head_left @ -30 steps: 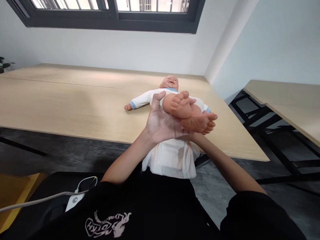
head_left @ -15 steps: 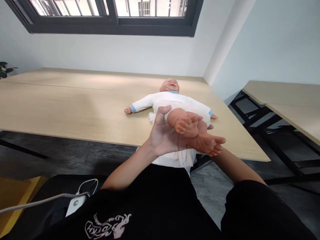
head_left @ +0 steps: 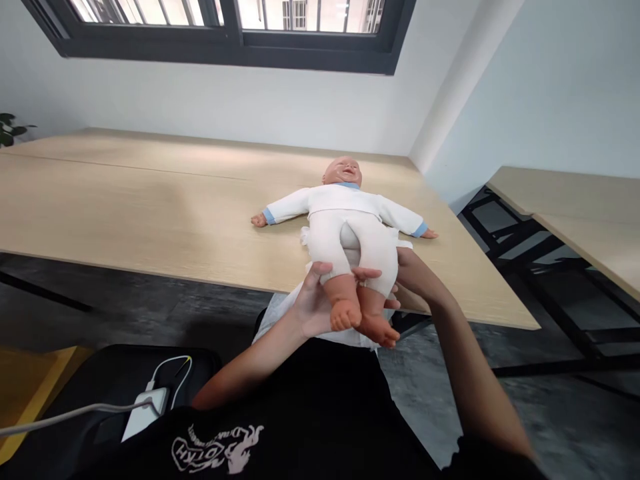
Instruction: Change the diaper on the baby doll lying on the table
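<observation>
A baby doll [head_left: 345,200] in white clothes with blue collar and cuffs lies face up, its head toward the wall and its arms spread. My left hand [head_left: 315,303] grips both lower legs from beneath, near the trouser hems. Its thumb lies on one leg, a finger shows between the legs, and fingertips emerge beyond the far leg. The bare feet point toward me. At the doll's hip, my right hand [head_left: 414,270] reaches under its thigh, its fingers hidden. White cloth [head_left: 406,244] peeks out beneath the hips, and white fabric [head_left: 277,310] hangs below the table edge.
The doll is near the right end of a light wooden table [head_left: 150,207]. Another table [head_left: 575,200] with a black frame stands at the right. Beside me at the lower left is a black chair [head_left: 110,380] carrying a white device [head_left: 145,413] with a cable.
The doll's legs have come down from their raised, foreshortened pose, and its white trousers now show in full. My left hand moved down with them; my right hand has come into view beside the hip.
</observation>
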`<state>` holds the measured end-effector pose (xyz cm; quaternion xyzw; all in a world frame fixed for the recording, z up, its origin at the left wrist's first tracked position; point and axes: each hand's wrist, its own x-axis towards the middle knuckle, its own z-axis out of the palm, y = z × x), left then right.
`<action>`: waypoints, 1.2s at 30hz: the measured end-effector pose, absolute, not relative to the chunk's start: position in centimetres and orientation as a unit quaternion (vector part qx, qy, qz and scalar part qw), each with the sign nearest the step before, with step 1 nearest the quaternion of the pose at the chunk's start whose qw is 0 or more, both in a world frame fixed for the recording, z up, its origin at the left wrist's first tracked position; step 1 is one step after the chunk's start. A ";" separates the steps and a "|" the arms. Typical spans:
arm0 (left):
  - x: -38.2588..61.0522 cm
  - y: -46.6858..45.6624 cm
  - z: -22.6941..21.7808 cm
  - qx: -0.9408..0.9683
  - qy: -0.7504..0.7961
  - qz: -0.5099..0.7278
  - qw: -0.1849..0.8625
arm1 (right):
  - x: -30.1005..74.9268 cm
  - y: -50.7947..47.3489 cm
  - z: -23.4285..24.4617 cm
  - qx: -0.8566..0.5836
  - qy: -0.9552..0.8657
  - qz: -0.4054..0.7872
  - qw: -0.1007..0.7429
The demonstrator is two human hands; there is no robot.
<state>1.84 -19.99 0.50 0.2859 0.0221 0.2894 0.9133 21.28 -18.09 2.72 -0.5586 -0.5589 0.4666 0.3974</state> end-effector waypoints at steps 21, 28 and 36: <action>-6.3 -19.7 1.2 0.349 0.387 0.441 0.730 | 24.5 -19.2 1.2 -0.607 -0.523 0.416 0.431; -5.4 -19.3 0.1 0.456 0.469 0.453 0.606 | 23.0 -21.3 0.7 -0.673 -0.610 0.062 0.415; -5.9 -18.9 -0.2 0.591 0.465 0.437 0.495 | 15.0 -27.3 -1.2 -0.387 -0.871 -0.183 0.243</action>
